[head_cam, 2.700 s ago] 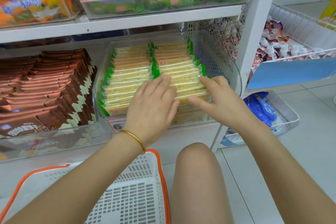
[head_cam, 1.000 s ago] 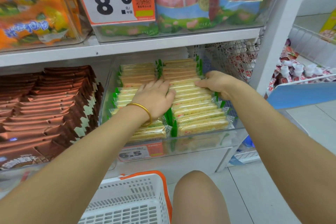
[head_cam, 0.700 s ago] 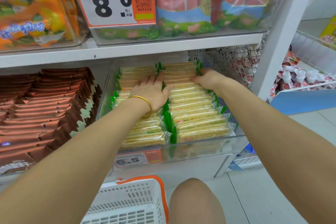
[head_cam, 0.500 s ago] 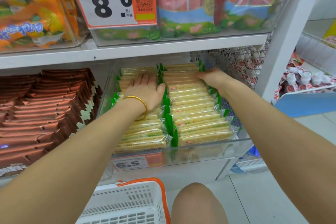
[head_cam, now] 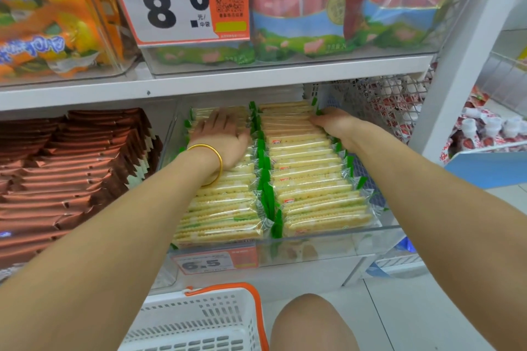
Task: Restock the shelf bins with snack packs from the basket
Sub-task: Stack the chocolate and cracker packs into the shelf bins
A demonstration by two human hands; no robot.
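A clear shelf bin holds two rows of yellow cracker packs with green ends. My left hand lies flat, fingers straight, on the far packs of the left row. My right hand presses with straight fingers against the back right packs of the right row. The white basket with an orange rim stands on the floor below; what I see of its inside holds no packs.
Brown snack packs fill the bin to the left. The upper shelf hangs close over my hands, carrying sausage bags and an orange price tag. A white upright and wire baskets stand right. My knee is below.
Both hands have slid from the front of the bin toward its back along the cracker rows. The view has moved in closer to the shelf.
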